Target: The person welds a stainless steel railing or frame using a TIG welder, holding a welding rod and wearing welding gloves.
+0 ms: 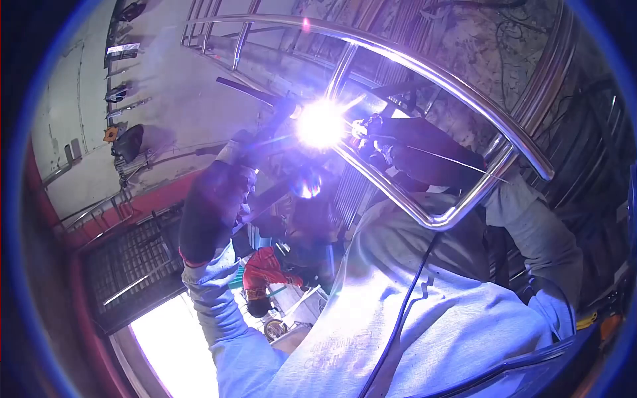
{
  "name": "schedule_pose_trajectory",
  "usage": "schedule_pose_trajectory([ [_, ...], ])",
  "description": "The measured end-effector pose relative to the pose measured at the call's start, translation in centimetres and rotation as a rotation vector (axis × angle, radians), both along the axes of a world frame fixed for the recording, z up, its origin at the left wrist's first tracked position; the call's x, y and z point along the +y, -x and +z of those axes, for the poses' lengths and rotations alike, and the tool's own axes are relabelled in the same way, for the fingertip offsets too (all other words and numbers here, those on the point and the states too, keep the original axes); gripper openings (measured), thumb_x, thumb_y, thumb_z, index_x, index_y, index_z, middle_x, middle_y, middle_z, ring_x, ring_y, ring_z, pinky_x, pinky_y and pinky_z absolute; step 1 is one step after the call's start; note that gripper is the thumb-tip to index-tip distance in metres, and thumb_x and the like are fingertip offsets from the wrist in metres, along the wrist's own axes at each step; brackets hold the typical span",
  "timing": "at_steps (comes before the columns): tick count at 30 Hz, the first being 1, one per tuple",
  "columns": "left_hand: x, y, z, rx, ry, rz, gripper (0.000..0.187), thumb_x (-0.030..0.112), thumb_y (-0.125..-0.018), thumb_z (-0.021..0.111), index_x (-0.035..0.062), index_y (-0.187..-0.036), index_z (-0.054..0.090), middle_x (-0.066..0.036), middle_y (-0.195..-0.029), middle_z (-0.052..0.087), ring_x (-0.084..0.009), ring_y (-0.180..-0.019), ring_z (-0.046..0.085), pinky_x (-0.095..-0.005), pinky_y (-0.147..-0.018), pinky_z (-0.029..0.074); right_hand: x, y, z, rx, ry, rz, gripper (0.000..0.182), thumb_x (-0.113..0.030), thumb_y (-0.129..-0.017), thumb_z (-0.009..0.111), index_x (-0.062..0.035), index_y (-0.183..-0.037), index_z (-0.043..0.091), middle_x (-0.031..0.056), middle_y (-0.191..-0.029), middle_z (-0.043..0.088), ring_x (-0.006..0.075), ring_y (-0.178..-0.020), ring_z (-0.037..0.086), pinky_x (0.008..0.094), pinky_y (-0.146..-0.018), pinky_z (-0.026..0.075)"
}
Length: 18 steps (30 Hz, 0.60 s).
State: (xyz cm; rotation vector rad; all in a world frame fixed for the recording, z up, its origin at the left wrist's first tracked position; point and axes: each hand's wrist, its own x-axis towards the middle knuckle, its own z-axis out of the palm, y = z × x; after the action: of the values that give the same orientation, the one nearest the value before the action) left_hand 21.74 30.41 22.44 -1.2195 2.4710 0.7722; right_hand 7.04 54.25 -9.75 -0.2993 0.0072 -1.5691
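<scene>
Gripped a thin rod in the closed right hand, seemingly angled toward the glare on the metal railing, upper centre of the frame. Could not tell the shadowed left hand's grip, centre left. Had railing tubing crossing the right wrist, crowding it, and a red-clad person at lower centre.

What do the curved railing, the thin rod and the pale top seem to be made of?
Curved railing: metal, perhaps stainless steel; its polished tubes throw back bright streaks.
Thin rod: probably bare metal, judging by its narrow, straight gleam.
Pale top: matte fabric, with soft folds and creases; which fibre, I can't tell.
</scene>
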Motion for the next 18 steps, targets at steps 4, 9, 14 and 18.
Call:
schedule_pose_trajectory([
  [4,-0.1,-0.5,-0.1,0.072,0.058,-0.312,0.026,0.018,-0.110,0.062,0.0026,-0.129,0.070,-0.002,-0.091,0.066,-0.0069,-0.070,0.059,-0.0279,-0.061,0.050,0.2,-0.2,-0.2,0.008,-0.010,-0.012,0.045,-0.036,-0.107,0.072,-0.0036,-0.137,0.066,0.0074,-0.114,0.070,0.0185,-0.096,0.073,0.0374,-0.080,0.061],
  [9,-2.8,-1.4,-0.8,0.018,0.245,-0.602,0.019,0.009,-0.094,0.074,0.0026,-0.111,0.070,-0.009,-0.095,0.067,-0.0245,-0.076,0.068,-0.0382,-0.066,0.055,-0.1,0.5,-0.2,0.024,-0.015,-0.043,0.045,-0.036,-0.107,0.072,-0.0036,-0.137,0.066,0.0075,-0.114,0.070,0.0187,-0.097,0.073,0.0375,-0.080,0.061],
  [14,-2.5,-2.1,-1.3,0.044,0.437,-0.910,0.030,0.007,-0.078,0.075,0.0038,-0.107,0.068,-0.011,-0.093,0.067,-0.0346,-0.087,0.067,-0.0463,-0.073,0.055,-1.6,0.8,1.4,0.043,-0.016,-0.084,0.045,-0.036,-0.107,0.072,-0.0037,-0.137,0.065,0.0076,-0.115,0.070,0.0190,-0.097,0.073,0.0376,-0.080,0.061],
  [18,-2.3,-3.2,-1.9,0.059,0.232,-0.634,0.036,0.005,-0.072,0.077,0.0034,-0.107,0.067,-0.011,-0.095,0.067,-0.0349,-0.088,0.066,-0.0458,-0.074,0.054,-0.9,-0.1,1.7,0.048,-0.019,-0.108,0.045,-0.036,-0.107,0.071,-0.0037,-0.137,0.065,0.0076,-0.115,0.070,0.0192,-0.097,0.073,0.0377,-0.081,0.061],
])
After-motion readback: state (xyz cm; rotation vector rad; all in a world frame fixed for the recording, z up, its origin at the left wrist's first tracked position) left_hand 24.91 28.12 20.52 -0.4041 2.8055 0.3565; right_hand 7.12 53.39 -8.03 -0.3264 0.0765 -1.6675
